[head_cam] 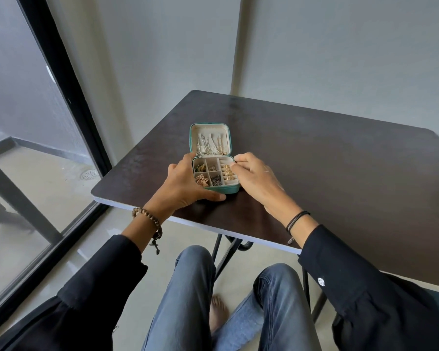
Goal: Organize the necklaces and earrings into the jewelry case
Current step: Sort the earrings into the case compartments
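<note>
A small teal jewelry case (229, 189) lies open on the dark table (327, 173). Its upright lid (209, 129) holds several thin necklaces (209, 146) hanging inside. The base has cream compartments with gold earrings (202, 180) at the left and gold rings (229, 172) in the right-hand rolls. My left hand (185, 183) grips the case's left side, thumb along the front edge, fingers reaching the hinge. My right hand (255, 177) rests against the right side, its curled fingertips at the case's right rim.
The table's near edge (188, 221) runs diagonally above my knees. A dark-framed glass door (61, 102) stands to the left, and a plain wall lies behind the table. Folding table legs (226, 252) show under the top.
</note>
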A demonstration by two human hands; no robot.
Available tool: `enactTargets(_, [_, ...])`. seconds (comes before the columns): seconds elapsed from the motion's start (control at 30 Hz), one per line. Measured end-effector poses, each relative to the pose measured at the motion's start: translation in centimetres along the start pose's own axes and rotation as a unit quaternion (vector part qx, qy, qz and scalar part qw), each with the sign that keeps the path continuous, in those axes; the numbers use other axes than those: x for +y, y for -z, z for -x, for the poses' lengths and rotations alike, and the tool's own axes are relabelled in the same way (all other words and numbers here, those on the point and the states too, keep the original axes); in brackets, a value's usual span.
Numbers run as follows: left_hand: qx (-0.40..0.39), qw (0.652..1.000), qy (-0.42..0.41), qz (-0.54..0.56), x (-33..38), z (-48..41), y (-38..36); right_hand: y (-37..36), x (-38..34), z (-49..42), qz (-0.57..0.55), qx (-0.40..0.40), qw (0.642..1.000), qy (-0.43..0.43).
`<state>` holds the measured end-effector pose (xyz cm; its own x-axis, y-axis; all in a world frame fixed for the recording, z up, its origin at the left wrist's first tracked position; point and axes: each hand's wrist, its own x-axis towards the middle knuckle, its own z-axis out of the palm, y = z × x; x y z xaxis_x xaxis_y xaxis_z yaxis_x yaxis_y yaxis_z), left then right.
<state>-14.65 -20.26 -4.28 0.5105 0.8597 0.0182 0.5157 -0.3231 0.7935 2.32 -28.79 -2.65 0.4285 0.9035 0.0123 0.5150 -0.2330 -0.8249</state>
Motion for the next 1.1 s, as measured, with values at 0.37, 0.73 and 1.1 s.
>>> enactTargets(0.37, [-0.007, 0.998, -0.062, 0.029, 3.0, -0.9, -2.8, 3.7, 1.3, 0.9, -0.057, 0.072, 0.995, -0.035])
enactTargets(0.73, [-0.091, 0.991, -0.095, 0.035, 8.7, -2.2, -10.5, 11.2, 6.4, 3.8, -0.064, 0.174, 0.979, -0.086])
enactTargets(1.1, [-0.113, 0.988, -0.106, 0.020, 10.1, -2.6, -13.0, 13.2, 9.4, 3.9, -0.074, 0.196, 0.971, -0.117])
